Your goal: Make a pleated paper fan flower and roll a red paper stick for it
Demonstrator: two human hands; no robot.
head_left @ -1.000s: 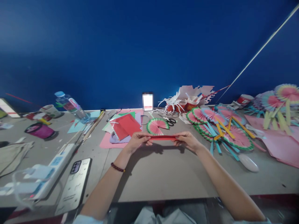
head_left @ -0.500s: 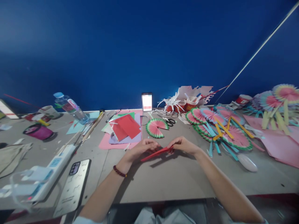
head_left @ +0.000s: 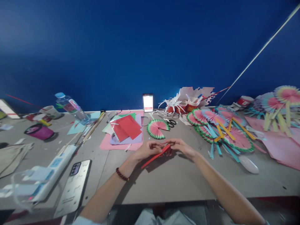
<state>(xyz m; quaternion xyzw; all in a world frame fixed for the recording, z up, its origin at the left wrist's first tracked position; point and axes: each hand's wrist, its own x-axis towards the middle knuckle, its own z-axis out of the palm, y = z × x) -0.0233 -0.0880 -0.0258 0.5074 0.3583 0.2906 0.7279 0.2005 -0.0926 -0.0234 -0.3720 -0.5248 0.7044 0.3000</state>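
Note:
Both hands meet over the front middle of the table around a narrow strip of folded red paper (head_left: 154, 157). My left hand (head_left: 150, 150) is closed on it from the left, fingers curled over its far side. My right hand (head_left: 181, 147) grips the strip's upper right end, its fingertips partly hidden behind the paper. The strip tilts, with its lower end pointing to the front left. Just beyond the hands lies a pleated pink and green paper fan (head_left: 157, 128), with black-handled scissors (head_left: 172, 123) beside it.
Red paper sheets (head_left: 128, 126) lie on coloured sheets at centre left. Finished paper fans (head_left: 239, 139) pile up on the right by a white spoon-shaped piece (head_left: 248, 164). A phone (head_left: 73, 187), a power strip (head_left: 55, 170) and a tilted water bottle (head_left: 72, 107) occupy the left.
The red paper strip has turned steeper, its lower end dropping towards me. My hands have come closer together, the right one shifting slightly left.

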